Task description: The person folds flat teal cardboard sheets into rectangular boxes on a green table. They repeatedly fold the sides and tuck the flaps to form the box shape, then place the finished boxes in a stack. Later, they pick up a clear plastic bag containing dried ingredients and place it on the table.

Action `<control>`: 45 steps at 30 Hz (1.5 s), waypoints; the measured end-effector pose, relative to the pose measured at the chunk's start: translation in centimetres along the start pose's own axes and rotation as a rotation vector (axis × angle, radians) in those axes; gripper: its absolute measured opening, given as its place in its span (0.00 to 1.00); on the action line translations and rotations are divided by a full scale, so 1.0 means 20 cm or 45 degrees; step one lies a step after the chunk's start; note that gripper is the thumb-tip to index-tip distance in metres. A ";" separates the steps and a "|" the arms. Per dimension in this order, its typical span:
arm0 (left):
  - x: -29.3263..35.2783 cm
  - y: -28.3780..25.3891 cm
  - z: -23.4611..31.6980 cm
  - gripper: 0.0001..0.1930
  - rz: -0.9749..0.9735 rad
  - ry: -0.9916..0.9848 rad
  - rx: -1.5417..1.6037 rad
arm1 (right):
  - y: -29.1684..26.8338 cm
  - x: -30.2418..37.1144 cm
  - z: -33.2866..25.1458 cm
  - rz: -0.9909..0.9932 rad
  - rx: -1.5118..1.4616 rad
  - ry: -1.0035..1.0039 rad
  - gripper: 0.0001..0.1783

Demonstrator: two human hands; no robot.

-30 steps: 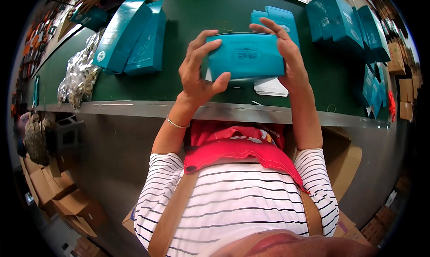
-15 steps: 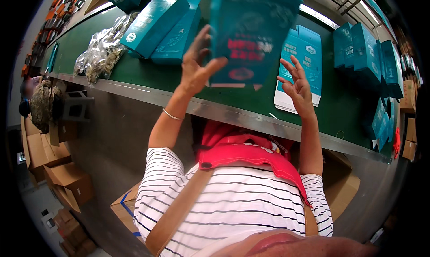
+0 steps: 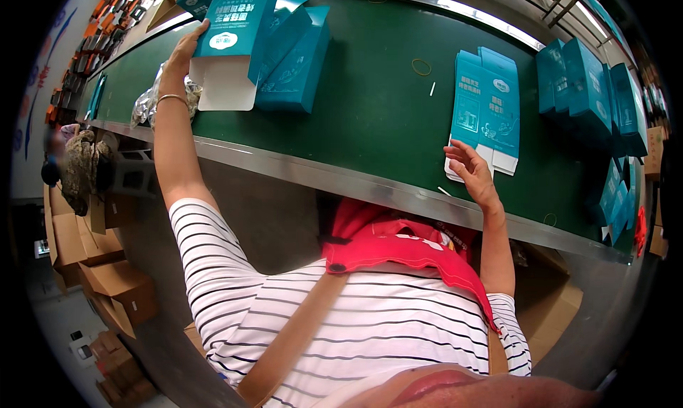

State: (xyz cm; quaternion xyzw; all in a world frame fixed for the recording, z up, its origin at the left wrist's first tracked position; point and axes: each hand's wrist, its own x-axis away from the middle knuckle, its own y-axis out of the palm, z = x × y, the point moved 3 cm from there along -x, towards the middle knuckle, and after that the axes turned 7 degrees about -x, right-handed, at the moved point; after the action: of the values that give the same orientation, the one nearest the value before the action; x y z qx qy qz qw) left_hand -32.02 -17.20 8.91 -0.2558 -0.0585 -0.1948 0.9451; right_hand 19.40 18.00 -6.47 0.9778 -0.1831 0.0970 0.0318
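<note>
At the left of the green bench, my left hand [image 3: 183, 49] grips the left side of a teal carton [image 3: 242, 24]. That carton is folded out into a box, and its white end flap [image 3: 226, 84] hangs open toward me. More formed teal boxes [image 3: 302, 63] lean just right of it. On the right, my right hand [image 3: 473, 172] is open with slightly bent fingers, at the near end of a stack of flat teal cartons [image 3: 487, 102]. White flaps show at that end; whether my fingertips touch them I cannot tell.
Shiny clear packets [image 3: 149, 98] lie partly behind my left forearm. Several upright teal boxes [image 3: 583, 81] stand at the right end. A rubber band [image 3: 421, 67] lies on the green bench top [image 3: 377, 123], edged by a metal rim [image 3: 341, 170]. Brown cardboard boxes [image 3: 117, 287] stand on the floor.
My left hand has carried the teal carton from the middle to the far left, beside the other boxes. My right hand has lowered to the near end of the flat stack.
</note>
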 end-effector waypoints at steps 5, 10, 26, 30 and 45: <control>-0.16 -0.03 -0.13 0.34 0.000 -0.113 -0.190 | -0.04 0.03 0.02 0.043 0.049 0.024 0.24; -0.16 0.01 -0.09 0.27 0.010 0.013 -0.252 | -0.11 0.08 0.04 0.131 0.030 0.037 0.22; 0.15 0.17 0.09 0.23 0.443 1.054 -1.424 | -0.07 0.06 0.09 0.038 0.120 0.071 0.22; 0.19 -0.02 0.19 0.20 0.709 0.517 -1.407 | -0.09 0.07 0.09 0.027 0.099 0.053 0.21; 0.25 0.18 0.31 0.39 -0.142 0.405 -0.973 | -0.12 0.10 0.14 0.083 0.076 0.047 0.20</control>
State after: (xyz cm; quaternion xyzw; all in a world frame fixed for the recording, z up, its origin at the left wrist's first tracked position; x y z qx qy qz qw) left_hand -26.03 -12.99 13.72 -0.5513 0.1509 -0.2904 0.7674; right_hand 22.52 19.26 -8.90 0.9698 -0.2114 0.1214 0.0027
